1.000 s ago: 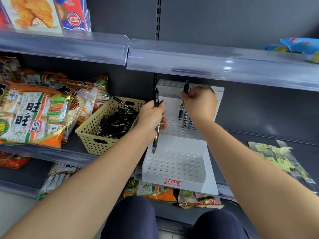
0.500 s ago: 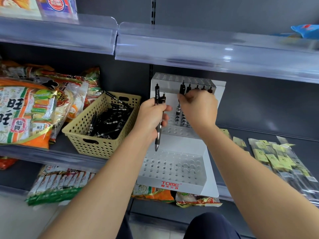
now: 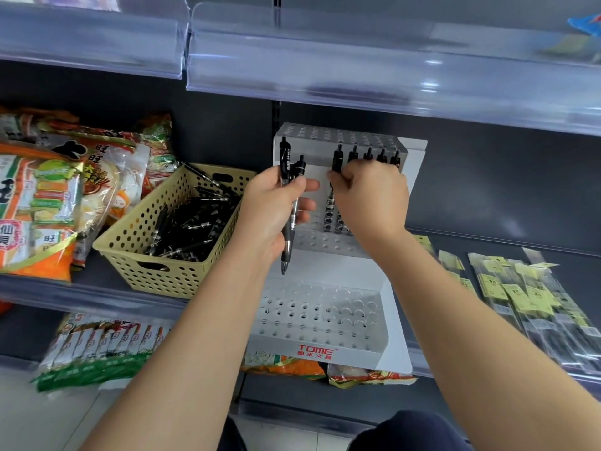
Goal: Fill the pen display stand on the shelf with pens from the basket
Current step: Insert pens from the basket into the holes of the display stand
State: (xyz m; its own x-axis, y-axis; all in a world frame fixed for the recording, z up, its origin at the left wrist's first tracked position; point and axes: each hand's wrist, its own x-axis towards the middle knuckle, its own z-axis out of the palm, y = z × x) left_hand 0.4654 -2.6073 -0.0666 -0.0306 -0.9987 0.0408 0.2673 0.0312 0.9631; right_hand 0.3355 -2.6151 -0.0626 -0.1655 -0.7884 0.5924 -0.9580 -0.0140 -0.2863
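A white tiered pen display stand [image 3: 328, 348] marked TOME sits on the middle shelf, its tiers full of holes. Several black pens [image 3: 367, 154] stand in a row in its middle tier. My right hand [image 3: 370, 196] pinches one black pen [image 3: 337, 159] at the left end of that row, its tip down in the tier. My left hand [image 3: 273, 206] grips two black pens [image 3: 286, 190] upright, just left of the stand. A yellow perforated basket [image 3: 169, 255] to the left holds several more black pens [image 3: 192, 226].
Snack bags [image 3: 42, 203] crowd the shelf left of the basket. Packets with yellow labels [image 3: 527, 297] lie flat on the shelf to the right. A clear-fronted upper shelf [image 3: 357, 70] overhangs the stand closely. More snack packs [image 3: 97, 346] fill the shelf below.
The view has tilted down and shifted closer. My right hand has lowered its pen further into the middle tier. My left hand keeps its two pens, barely moved.
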